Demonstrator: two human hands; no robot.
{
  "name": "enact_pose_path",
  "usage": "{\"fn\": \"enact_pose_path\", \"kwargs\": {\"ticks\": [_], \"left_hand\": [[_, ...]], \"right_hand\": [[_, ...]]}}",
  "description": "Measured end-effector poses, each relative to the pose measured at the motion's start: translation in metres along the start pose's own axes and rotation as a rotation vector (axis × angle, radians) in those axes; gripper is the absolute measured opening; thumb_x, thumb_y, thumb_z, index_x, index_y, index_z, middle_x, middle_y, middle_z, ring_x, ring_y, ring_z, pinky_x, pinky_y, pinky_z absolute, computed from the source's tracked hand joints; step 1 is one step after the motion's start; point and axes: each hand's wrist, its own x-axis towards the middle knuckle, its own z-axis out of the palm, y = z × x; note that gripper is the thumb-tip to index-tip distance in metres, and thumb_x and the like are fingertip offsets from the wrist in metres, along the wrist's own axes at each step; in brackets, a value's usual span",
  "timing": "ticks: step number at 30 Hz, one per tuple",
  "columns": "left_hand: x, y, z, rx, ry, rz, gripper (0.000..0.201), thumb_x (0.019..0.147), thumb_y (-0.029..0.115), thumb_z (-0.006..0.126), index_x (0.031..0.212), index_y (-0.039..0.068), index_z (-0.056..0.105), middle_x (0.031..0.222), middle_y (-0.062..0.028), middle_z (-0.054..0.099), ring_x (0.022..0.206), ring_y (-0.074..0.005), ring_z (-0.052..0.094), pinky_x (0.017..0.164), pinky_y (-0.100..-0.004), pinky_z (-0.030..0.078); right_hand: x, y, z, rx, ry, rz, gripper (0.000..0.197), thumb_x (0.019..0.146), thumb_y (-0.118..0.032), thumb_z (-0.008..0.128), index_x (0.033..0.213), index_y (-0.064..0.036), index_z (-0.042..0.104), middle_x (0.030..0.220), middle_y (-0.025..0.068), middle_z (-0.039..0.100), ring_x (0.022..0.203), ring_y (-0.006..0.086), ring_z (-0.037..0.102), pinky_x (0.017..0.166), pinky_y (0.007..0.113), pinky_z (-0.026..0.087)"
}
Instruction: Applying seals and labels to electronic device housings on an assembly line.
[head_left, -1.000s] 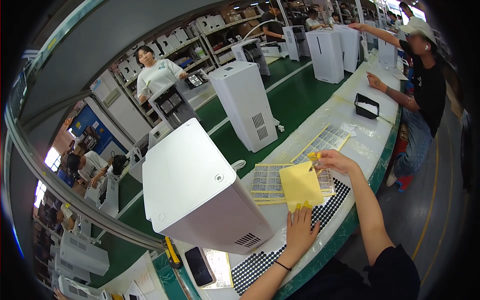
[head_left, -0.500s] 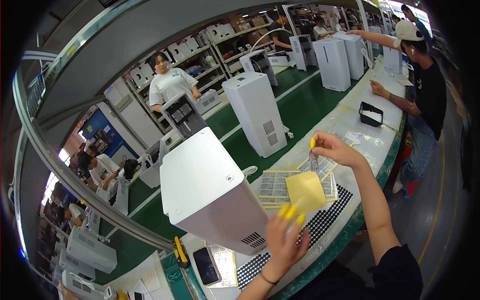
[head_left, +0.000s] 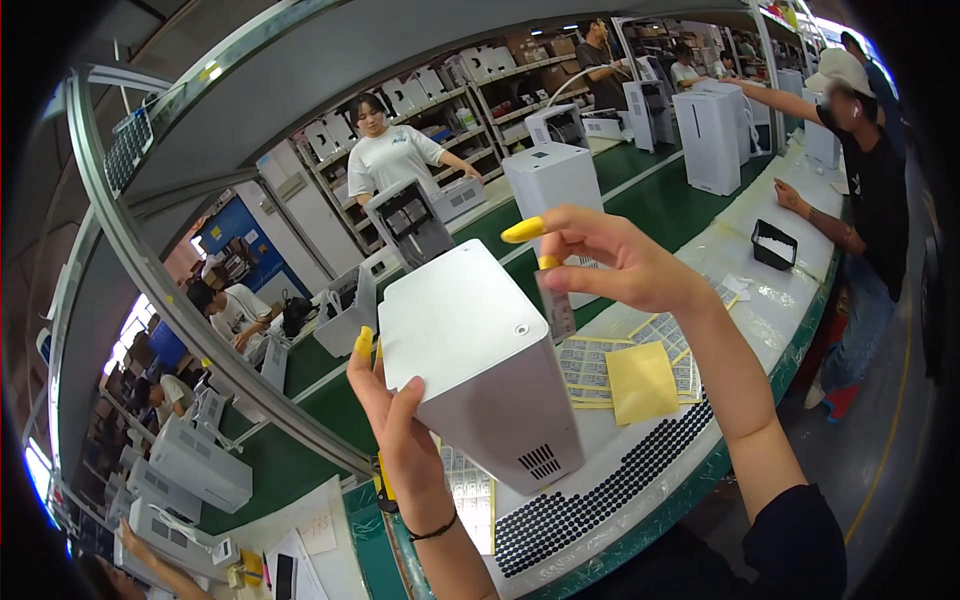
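A tall white appliance housing (head_left: 460, 320) stands right in front of me, with a vent grille low on its near side. My left hand (head_left: 395, 430) clasps its left corner, thumb on the near top edge and yellow-tipped fingers along the left side. Beside the opposite top corner, my right hand (head_left: 625, 265) pinches a small greyish label (head_left: 558, 308) between thumb and a finger, its index finger lifted. Yellow covers sit on those fingertips. Sheets of printed labels (head_left: 590, 368) lie right of the housing, with a yellow backing sheet (head_left: 641, 383) over them.
Rows of black round pads (head_left: 610, 480) line the bench's near edge. Another label sheet (head_left: 468, 495) lies by my left forearm. More white housings (head_left: 708, 145) stand along the green conveyor belt (head_left: 650, 205). A black tray (head_left: 773, 245) sits near a co-worker (head_left: 860, 180) at right.
My left hand has gone from above the black pads to the housing's left corner. My right hand has brought the label leftward, off the sheets, to the housing. The view has shifted.
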Motion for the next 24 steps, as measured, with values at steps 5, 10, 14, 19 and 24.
{"fn": "enact_pose_path", "kwargs": {"ticks": [5, 10, 14, 19, 24], "left_hand": [[-0.020, 0.001, 0.006, -0.012, 0.043, 0.051, 0.076, 0.075, 0.014, 0.056, 0.142, 0.001, 0.025, 0.140, -0.0188, 0.038, 0.129, -0.0283, 0.041, 0.109, -0.0356, 0.028], [-0.061, 0.000, 0.014, 0.061, 0.090, 0.162, 0.084, 0.075, 0.025, 0.061, 0.145, 0.000, 0.020, 0.144, -0.0204, 0.032, 0.133, -0.0308, 0.036, 0.111, -0.0401, 0.026], [-0.099, 0.012, 0.023, 0.166, 0.213, 0.236, 0.088, 0.072, 0.037, 0.060, 0.143, 0.001, 0.023, 0.144, -0.0217, 0.032, 0.130, -0.0340, 0.040, 0.108, -0.0453, 0.033], [-0.128, 0.014, -0.001, 0.546, 0.063, 0.414, 0.082, 0.077, 0.052, 0.061, 0.139, 0.005, 0.031, 0.148, -0.0273, 0.027, 0.139, -0.0412, 0.024, 0.114, -0.0525, 0.019], [-0.137, 0.016, -0.006, 0.675, 0.068, 0.463, 0.080, 0.078, 0.058, 0.057, 0.134, 0.004, 0.035, 0.143, -0.0274, 0.032, 0.136, -0.0420, 0.029, 0.112, -0.0547, 0.022]], "right_hand": [[0.018, -0.008, 0.033, -0.070, -0.045, -0.050, 0.036, 0.088, -0.004, 0.065, 0.123, -0.0057, 0.056, 0.089, -0.0017, 0.056, 0.087, 0.0074, 0.055, 0.085, 0.024, 0.046], [0.015, -0.027, 0.052, -0.163, -0.009, -0.043, 0.030, 0.089, -0.013, 0.065, 0.117, -0.0047, 0.057, 0.084, 0.0006, 0.057, 0.084, 0.0082, 0.056, 0.081, 0.023, 0.044], [0.012, -0.045, 0.071, -0.076, -0.027, 0.012, 0.030, 0.087, -0.009, 0.066, 0.115, -0.0030, 0.057, 0.083, 0.0019, 0.057, 0.081, 0.0093, 0.055, 0.077, 0.024, 0.045], [-0.003, -0.062, 0.081, -0.181, 0.018, 0.008, 0.029, 0.083, -0.005, 0.067, 0.110, -0.0008, 0.057, 0.081, 0.0035, 0.057, 0.076, 0.0104, 0.054, 0.072, 0.025, 0.043], [-0.012, -0.072, 0.090, -0.246, 0.009, 0.060, 0.027, 0.078, -0.002, 0.070, 0.104, -0.0011, 0.061, 0.081, 0.0053, 0.059, 0.075, 0.0116, 0.054, 0.067, 0.026, 0.042]]}}
